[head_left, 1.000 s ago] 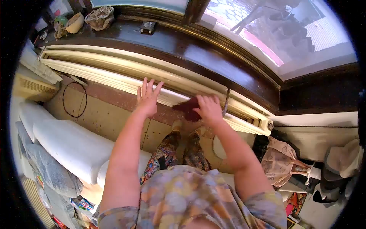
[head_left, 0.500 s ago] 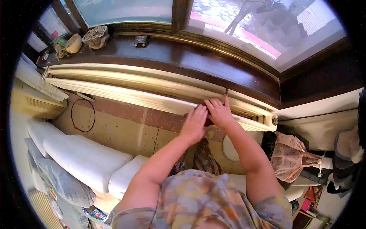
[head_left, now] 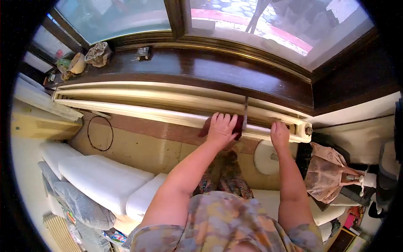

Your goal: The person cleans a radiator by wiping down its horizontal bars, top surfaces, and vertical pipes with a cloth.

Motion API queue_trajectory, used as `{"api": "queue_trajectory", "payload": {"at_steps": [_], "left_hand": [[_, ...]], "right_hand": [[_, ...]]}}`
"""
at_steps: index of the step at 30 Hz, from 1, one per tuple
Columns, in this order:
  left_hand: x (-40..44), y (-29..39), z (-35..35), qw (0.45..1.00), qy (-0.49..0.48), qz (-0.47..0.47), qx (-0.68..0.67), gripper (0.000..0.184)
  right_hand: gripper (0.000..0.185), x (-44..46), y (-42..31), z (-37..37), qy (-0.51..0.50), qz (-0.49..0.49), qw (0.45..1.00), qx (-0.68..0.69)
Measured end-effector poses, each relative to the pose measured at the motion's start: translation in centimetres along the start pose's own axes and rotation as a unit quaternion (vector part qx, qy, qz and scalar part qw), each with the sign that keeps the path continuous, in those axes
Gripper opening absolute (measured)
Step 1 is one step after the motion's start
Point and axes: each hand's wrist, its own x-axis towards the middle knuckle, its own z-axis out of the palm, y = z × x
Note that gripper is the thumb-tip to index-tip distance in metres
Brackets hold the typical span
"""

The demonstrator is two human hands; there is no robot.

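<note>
A long cream radiator [head_left: 168,116] runs beneath the dark windowsill. My left hand [head_left: 222,129] is closed over a dark red cloth [head_left: 238,128] draped on the radiator's front top edge. Just right of the cloth, a thin greyish strip [head_left: 245,110] reaches from the sill side across the radiator; its lower end meets the cloth, and I cannot tell what it is. Farther right, my right hand [head_left: 280,133] has its fingers curled over the radiator's front edge, near the end with the round valve fitting [head_left: 309,131].
On the dark sill [head_left: 201,67] are a small dark box [head_left: 143,53], a crumpled-looking pot [head_left: 98,54] and a beige bowl [head_left: 77,64]. Behind me curves a white sofa [head_left: 100,176]. A dark cable loop [head_left: 100,133] lies on the floor; a pink bag [head_left: 323,174] hangs at right.
My hands have separated: the right moved rightward along the radiator, while the left stayed near the cloth. More of the cloth and the thin strip now shows.
</note>
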Motion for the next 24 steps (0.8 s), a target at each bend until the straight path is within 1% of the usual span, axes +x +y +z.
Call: {"api": "queue_trajectory", "payload": {"at_steps": [1, 2, 3, 4, 5, 6, 7, 8, 9, 10, 12, 13, 14, 16, 18, 19, 20, 21, 23, 24], "left_hand": [[0.4, -0.2, -0.2, 0.999, -0.037, 0.008, 0.01, 0.075], [0.7, -0.3, -0.4, 0.998, -0.035, 0.033, 0.041, 0.075], [0.6, -0.2, -0.6, 0.997, -0.011, 0.051, 0.051, 0.078], [0.7, -0.2, -0.6, 0.997, -0.019, 0.058, 0.049, 0.079], [1.0, -0.1, -0.7, 0.996, -0.026, 0.067, 0.045, 0.079], [1.3, -0.1, -0.8, 0.995, -0.06, 0.067, 0.049, 0.079], [1.9, 0.0, -1.3, 0.992, -0.103, 0.059, 0.036, 0.059], [2.2, -0.2, -0.7, 0.994, -0.091, 0.061, 0.032, 0.05], [2.3, -0.6, -0.1, 0.995, -0.079, 0.063, 0.027, 0.041], [2.3, -1.2, 0.0, 0.994, -0.082, 0.062, 0.029, 0.041], [2.2, -2.3, 0.2, 0.992, -0.047, 0.118, -0.009, 0.031], [2.1, -2.7, 0.0, 0.992, -0.048, 0.115, -0.009, 0.031], [2.0, -3.3, -0.3, 0.99, -0.053, 0.126, -0.016, 0.03], [1.6, -4.6, -0.8, 0.989, -0.057, 0.137, -0.024, 0.029], [0.7, -6.4, -1.5, 0.985, 0.008, 0.165, -0.043, 0.027], [0.3, -7.7, -1.6, 0.988, -0.045, 0.144, 0.01, 0.05], [-0.2, -9.2, -2.1, 0.988, -0.048, 0.143, 0.018, 0.049], [-0.7, -10.8, -2.8, 0.988, -0.05, 0.141, 0.028, 0.048], [-1.9, -14.0, -4.1, 0.989, -0.054, 0.124, 0.062, 0.047], [-2.4, -15.4, -4.8, 0.99, -0.059, 0.111, 0.061, 0.047]], "right_hand": [[0.022, 0.0, 0.0, 0.7, -0.002, -0.003, 1.0, 0.008], [0.022, 0.0, 0.3, 1.8, 0.025, -0.006, 0.999, -0.04], [0.023, -0.1, 0.5, 2.6, 0.052, -0.008, 0.995, -0.087], [0.021, -0.1, 0.5, 2.4, 0.011, -0.025, 0.991, -0.133], [0.02, -0.1, 0.4, 2.3, 0.048, -0.033, 0.993, -0.102], [0.019, -0.1, 0.5, 2.6, 0.057, -0.027, 0.993, -0.099], [0.019, 0.0, 0.5, 2.7, 0.067, -0.022, 0.993, -0.097], [0.019, 0.1, 0.5, 2.5, 0.066, -0.023, 0.993, -0.092], [0.021, 0.0, 0.7, 2.2, 0.041, -0.029, 0.994, -0.098], [0.022, -0.1, 0.8, 1.9, 0.015, -0.035, 0.994, -0.105], [0.024, -0.1, 1.1, 2.2, 0.009, -0.018, 0.994, -0.105], [0.025, 0.0, 1.1, 2.3, 0.006, -0.001, 0.994, -0.108], [0.028, -0.2, 0.9, 2.1, 0.047, -0.005, 0.998, -0.034], [0.028, -0.2, 1.1, 2.4, 0.054, -0.002, 0.998, -0.036], [0.028, -0.2, 1.5, 2.5, 0.058, 0.005, 0.998, -0.038], [0.027, -0.2, 1.5, 2.0, 0.028, 0.005, 0.998, -0.054], [0.027, -0.3, 1.5, 1.8, -0.002, 0.004, 0.998, -0.069], [0.027, -0.2, 1.5, 1.9, -0.005, 0.005, 0.998, -0.067], [0.024, -0.2, 1.5, 2.3, 0.107, -0.036, 0.994, 0.001], [0.024, -0.2, 1.6, 2.5, -0.001, 0.041, 0.997, -0.066]]}}
